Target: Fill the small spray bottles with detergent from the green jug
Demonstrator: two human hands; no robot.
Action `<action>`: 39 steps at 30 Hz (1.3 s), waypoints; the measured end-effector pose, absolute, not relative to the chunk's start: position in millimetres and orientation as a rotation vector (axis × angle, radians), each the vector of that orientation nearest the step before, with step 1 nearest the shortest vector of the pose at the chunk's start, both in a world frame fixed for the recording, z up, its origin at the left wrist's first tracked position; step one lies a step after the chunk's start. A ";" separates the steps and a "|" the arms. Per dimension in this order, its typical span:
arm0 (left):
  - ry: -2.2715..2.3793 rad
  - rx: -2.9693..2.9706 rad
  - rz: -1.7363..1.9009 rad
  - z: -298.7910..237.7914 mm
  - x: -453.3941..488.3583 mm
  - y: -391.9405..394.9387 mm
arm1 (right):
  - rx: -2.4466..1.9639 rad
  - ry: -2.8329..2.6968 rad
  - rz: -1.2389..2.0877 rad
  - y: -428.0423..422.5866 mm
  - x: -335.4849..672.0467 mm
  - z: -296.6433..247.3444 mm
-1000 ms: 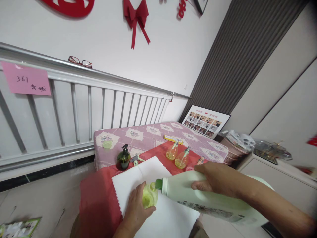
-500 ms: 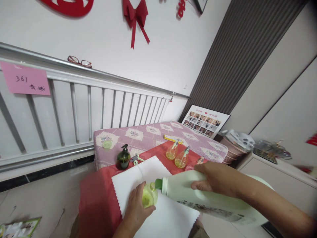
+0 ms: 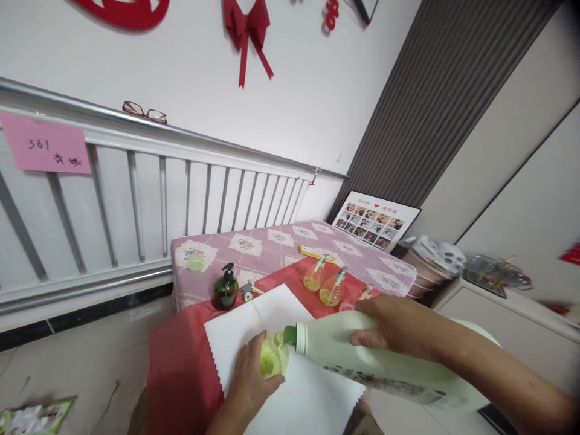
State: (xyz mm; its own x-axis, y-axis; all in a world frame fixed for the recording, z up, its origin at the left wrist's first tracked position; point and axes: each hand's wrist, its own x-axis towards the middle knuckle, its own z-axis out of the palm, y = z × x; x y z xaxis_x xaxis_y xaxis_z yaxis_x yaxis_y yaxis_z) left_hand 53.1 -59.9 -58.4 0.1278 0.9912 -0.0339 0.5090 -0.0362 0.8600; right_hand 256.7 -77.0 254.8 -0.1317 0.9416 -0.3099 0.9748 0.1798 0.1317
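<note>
My left hand wraps round a small clear bottle with yellow-green liquid in it, above a white scalloped-edge sheet. My right hand grips a large pale green jug by its upper side and holds it tipped onto its side. The jug's green spout meets the mouth of the small bottle; whether they touch or liquid is flowing I cannot tell. A dark green pump bottle stands beyond the sheet, beside a grey-green spray head.
Two clear spray bottles with yellow liquid stand on a red cloth. A yellow-edged box and a pale green dish lie on the patterned tablecloth. A white railing runs behind, with eyeglasses on top.
Both hands, the jug and the small bottle hold nearly the same positions. The view has shifted very slightly.
</note>
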 end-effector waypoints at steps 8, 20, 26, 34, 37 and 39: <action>1.448 1.647 0.800 -55.7 51.6 -60.6 | 1.832 2.136 -0.147 -78.1 256.9 254.1; 1.478 1.641 0.805 -58.0 53.1 -60.3 | 1.832 2.147 -0.141 -75.8 258.1 252.9; 1.468 1.636 0.792 -57.7 52.7 -58.9 | 1.820 2.173 -0.118 -74.4 262.3 249.3; 1.466 1.654 0.799 -56.3 52.5 -60.9 | 1.827 2.159 -0.116 -77.0 259.7 252.2; 1.474 1.654 0.803 -56.3 52.6 -61.4 | 1.829 2.156 -0.115 -76.0 260.4 250.7; 1.478 1.648 0.807 -56.7 53.0 -61.1 | 1.820 2.163 -0.110 -75.2 261.6 249.7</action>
